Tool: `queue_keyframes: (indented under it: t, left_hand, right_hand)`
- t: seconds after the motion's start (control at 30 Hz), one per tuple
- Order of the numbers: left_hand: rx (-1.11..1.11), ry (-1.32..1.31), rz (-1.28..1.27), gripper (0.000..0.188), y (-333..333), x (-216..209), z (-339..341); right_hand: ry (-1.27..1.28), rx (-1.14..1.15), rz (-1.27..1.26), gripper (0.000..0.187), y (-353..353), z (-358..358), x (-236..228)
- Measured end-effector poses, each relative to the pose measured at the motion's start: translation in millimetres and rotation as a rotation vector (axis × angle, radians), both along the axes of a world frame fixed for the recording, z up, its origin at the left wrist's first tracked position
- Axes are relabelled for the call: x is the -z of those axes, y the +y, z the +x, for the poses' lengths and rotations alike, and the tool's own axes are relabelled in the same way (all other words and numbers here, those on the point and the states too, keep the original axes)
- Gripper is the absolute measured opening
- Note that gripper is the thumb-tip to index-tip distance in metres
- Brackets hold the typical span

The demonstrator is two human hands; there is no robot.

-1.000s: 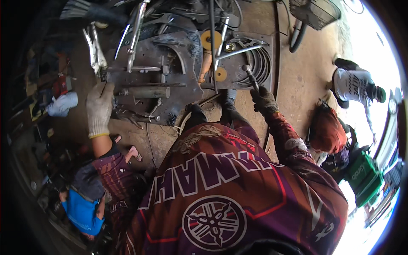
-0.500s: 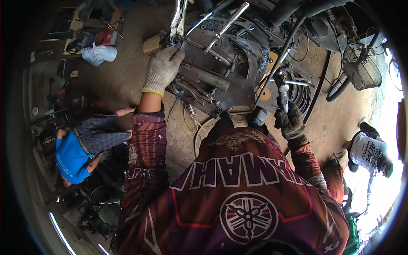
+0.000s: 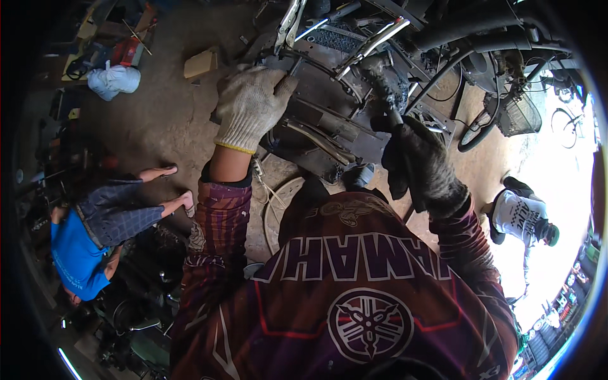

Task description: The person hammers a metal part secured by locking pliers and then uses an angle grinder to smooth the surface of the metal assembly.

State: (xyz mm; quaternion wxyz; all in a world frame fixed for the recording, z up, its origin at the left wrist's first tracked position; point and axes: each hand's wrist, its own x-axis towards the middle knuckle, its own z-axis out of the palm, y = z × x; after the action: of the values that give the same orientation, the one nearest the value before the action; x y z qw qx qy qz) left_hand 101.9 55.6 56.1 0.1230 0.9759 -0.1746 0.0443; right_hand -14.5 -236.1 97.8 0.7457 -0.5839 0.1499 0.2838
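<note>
My left hand (image 3: 252,104), in a white knit glove, is closed at the left edge of a dark steel plate (image 3: 329,120). A short metal rod (image 3: 294,67) sticks out by its thumb, and its fingertips are mostly hidden. Locking pliers (image 3: 289,28) stand just beyond that hand, at the plate's edge. My right hand (image 3: 423,166), in a dark, dirty glove, grips a hammer (image 3: 384,85) by its handle. The hammer's head is over the right part of the plate; whether it touches cannot be made out. Curved metal bars (image 3: 320,140) lie on the plate near me.
A second bright clamp (image 3: 373,47) and a spanner (image 3: 339,30) are at the far side. A bicycle with a wire basket (image 3: 516,117) stands to the right. Cable (image 3: 273,212) lies on the floor. One person in blue (image 3: 79,253) is at left, another in white (image 3: 516,212) at right.
My right hand has swung the hammer forward and left, from beside the plate to over it. The view has shifted; my left hand stays by the pliers. The person in blue has straightened their legs.
</note>
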Motion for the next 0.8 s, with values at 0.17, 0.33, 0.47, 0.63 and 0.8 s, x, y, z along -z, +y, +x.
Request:
queue_keyframes:
  t: [0.17, 0.33, 0.47, 0.63, 0.8]
  left_hand:
    - [0.187, -0.221, -0.105, 0.035, 15.9, 12.0, 5.5]
    - [0.219, 0.275, -0.313, 0.04, 25.4, 15.5, 18.0]
    - [0.336, 0.251, -0.437, 0.037, 19.4, 15.9, 26.5]
    - [0.348, 0.203, -0.386, 0.038, 30.9, 14.8, 25.4]
    - [0.398, 0.197, -0.503, 0.037, 30.3, 17.6, 30.5]
  right_hand:
    - [-0.083, -0.012, -0.206, 0.049, 47.5, 0.0, -45.9]
    - [0.361, 0.549, 0.178, 0.042, 131.2, 1.5, -72.3]
    - [0.296, 0.645, 0.296, 0.039, 162.9, -3.1, -53.6]
    - [0.313, 0.708, 0.15, 0.045, 207.9, 11.5, -52.6]
    - [0.315, 0.718, 0.135, 0.04, 216.6, 13.1, -51.2]
